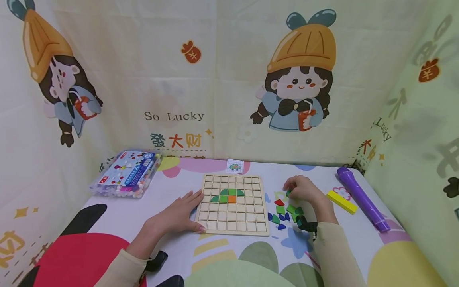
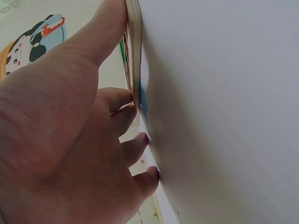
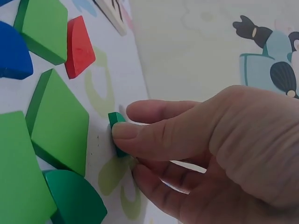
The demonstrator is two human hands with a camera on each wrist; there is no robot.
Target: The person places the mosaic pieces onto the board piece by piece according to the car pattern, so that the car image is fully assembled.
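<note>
Flanking the right hand: loose tiles, yellow block.

One grid board, two hands, one purple torch, one yellow block

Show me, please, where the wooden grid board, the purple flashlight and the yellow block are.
wooden grid board (image 1: 233, 223): head view, bare lower rows.
purple flashlight (image 1: 362, 197): head view, middle of barrel.
yellow block (image 1: 341, 201): head view, top face.
</note>
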